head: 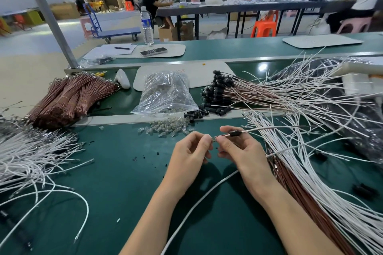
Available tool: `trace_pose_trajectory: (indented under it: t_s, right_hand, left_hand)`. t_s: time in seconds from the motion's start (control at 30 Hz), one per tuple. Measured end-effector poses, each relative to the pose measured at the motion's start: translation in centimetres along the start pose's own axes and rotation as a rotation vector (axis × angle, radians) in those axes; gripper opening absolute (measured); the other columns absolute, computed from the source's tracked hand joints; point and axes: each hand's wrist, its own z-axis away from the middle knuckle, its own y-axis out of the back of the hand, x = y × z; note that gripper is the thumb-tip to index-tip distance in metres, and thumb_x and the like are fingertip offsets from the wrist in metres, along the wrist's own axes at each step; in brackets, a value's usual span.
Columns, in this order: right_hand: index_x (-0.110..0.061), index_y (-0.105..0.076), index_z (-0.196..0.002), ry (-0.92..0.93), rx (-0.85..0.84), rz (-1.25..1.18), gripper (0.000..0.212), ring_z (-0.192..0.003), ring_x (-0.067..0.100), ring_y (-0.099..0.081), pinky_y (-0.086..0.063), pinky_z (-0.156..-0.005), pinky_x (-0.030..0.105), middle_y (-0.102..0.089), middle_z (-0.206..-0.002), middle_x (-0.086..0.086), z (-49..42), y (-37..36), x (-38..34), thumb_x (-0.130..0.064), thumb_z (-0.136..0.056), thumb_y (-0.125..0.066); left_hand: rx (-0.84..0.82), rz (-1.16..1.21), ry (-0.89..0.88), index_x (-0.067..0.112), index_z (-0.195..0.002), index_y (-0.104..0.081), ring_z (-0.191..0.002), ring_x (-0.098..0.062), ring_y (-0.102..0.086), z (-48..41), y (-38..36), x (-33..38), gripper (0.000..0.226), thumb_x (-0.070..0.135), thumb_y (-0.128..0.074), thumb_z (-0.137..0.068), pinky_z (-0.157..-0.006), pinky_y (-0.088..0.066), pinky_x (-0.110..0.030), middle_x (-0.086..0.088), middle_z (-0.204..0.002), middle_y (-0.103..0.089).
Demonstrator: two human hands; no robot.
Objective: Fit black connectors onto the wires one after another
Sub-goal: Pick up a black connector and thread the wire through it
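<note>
My right hand point(238, 147) pinches a thin pinkish wire point(269, 128) that runs off to the right, with a black connector point(234, 133) threaded on it just above my fingers. My left hand point(193, 151) pinches the wire's metal tip point(213, 139) between thumb and forefinger. Both hands hover above the green table point(124, 172). Loose black connectors point(196, 113) lie in a small heap just beyond the hands. Farther back right is a pile of wires fitted with connectors point(217, 89).
Clear small parts point(165, 129) lie scattered ahead, behind them a plastic bag point(165, 93). Brown wire bundles point(68, 97) sit at the left, white wires point(31, 151) at the near left, white and brown wires point(310, 172) at the right. One white wire point(199, 201) passes under my arms.
</note>
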Motion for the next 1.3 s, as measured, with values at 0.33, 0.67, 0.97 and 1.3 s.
trace_pose_trajectory:
  t_s: [0.33,0.67,0.97,1.3]
  right_hand:
    - [-0.023,-0.074,-0.099,-0.003,0.0,0.002,0.016,-0.069,0.008,-0.068,-0.054,-0.065,0.017,-0.073,-0.08,-0.005,0.1,0.0,-0.1,-0.011,-0.088,-0.074]
    - [-0.02,-0.073,-0.106,-0.02,-0.014,0.02,0.025,-0.07,0.004,-0.067,-0.054,-0.066,0.015,-0.073,-0.08,-0.005,0.0,0.1,-0.1,-0.022,-0.082,-0.076]
    - [-0.026,-0.082,-0.093,-0.073,-0.038,0.027,0.02,-0.075,0.005,-0.07,-0.056,-0.07,0.017,-0.079,-0.089,0.001,-0.1,0.1,-0.2,-0.036,-0.076,-0.077]
    - [-0.018,-0.082,-0.083,-0.118,-0.002,-0.079,0.019,-0.072,0.01,-0.069,-0.057,-0.067,0.019,-0.078,-0.088,0.008,-0.1,0.1,-0.3,-0.033,-0.072,-0.076]
  left_hand:
    - [-0.026,-0.001,0.001,0.02,-0.086,-0.068,-0.07,-0.008,-0.064,0.3,0.1,0.3,0.018,0.025,-0.059,-0.102,-0.065,-0.053,-0.022,0.006,-0.079,-0.069]
    - [-0.035,-0.07,-0.031,0.02,-0.089,-0.067,-0.071,-0.008,-0.065,0.1,0.0,0.1,0.017,0.027,-0.059,-0.102,-0.066,-0.055,-0.028,0.007,-0.079,-0.069]
    - [-0.015,-0.137,-0.082,0.024,-0.091,-0.065,-0.069,-0.006,-0.064,0.0,-0.2,-0.3,0.016,0.025,-0.055,-0.103,-0.065,-0.055,-0.026,0.014,-0.082,-0.069]
    - [0.363,-0.64,-0.2,0.033,-0.103,-0.063,-0.089,-0.008,-0.061,-0.9,3.0,-0.4,0.015,0.041,-0.05,-0.104,-0.076,-0.048,-0.031,0.017,-0.096,-0.067]
